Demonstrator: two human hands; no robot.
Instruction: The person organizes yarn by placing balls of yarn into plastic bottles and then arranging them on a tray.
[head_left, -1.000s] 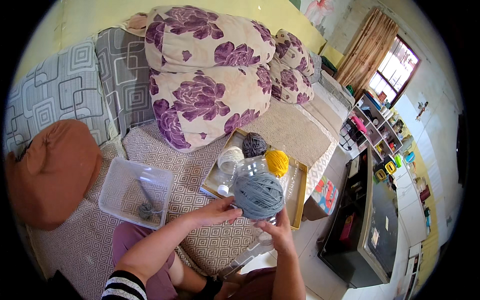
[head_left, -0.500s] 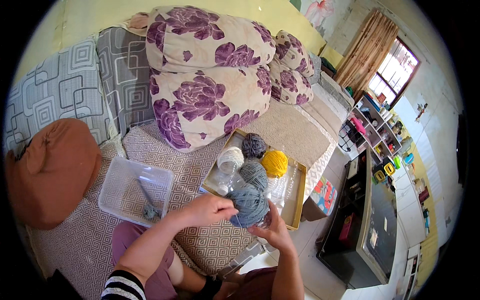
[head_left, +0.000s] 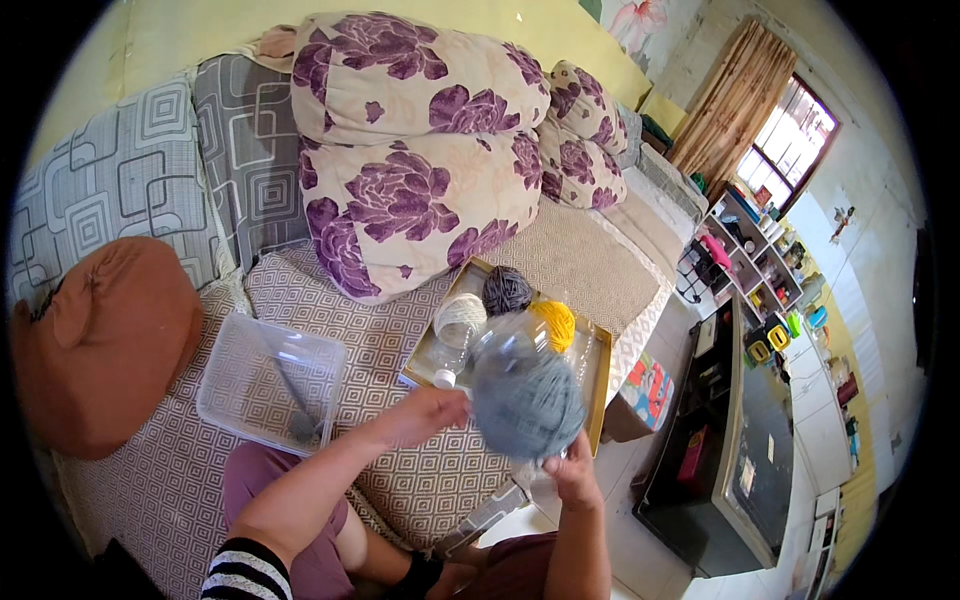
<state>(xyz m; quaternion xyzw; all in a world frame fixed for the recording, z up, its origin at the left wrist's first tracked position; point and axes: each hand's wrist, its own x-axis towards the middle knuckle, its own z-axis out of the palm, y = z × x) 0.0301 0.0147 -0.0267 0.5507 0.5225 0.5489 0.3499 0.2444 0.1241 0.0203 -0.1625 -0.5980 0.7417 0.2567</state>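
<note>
My right hand (head_left: 575,475) grips a large grey-blue yarn ball (head_left: 530,405) from below right. Motion blurs the ball, and a clear plastic, bottle-like shape (head_left: 510,335) shows at its upper end. Left of the ball, my left hand (head_left: 430,415) is closed in a pinch; any strand in its fingers is too fine to make out. Behind the ball lies a shallow gold-edged box (head_left: 605,375) with a white yarn ball (head_left: 460,318), a dark grey one (head_left: 507,291) and a yellow one (head_left: 555,325). A clear plastic tub (head_left: 220,390) contains a small grey yarn clump (head_left: 302,427).
Patterned fabric covers the sofa seat (head_left: 430,500). A brown cushion-like bundle (head_left: 110,345) sits at left, and floral cushions (head_left: 420,200) are stacked behind. A black cabinet with a glass top (head_left: 755,450) stands on the right, beyond a small stool (head_left: 645,395).
My right hand has shifted the grey-blue ball slightly right and tilted it, hiding the grey ball behind. The gap between my left hand and the ball has widened.
</note>
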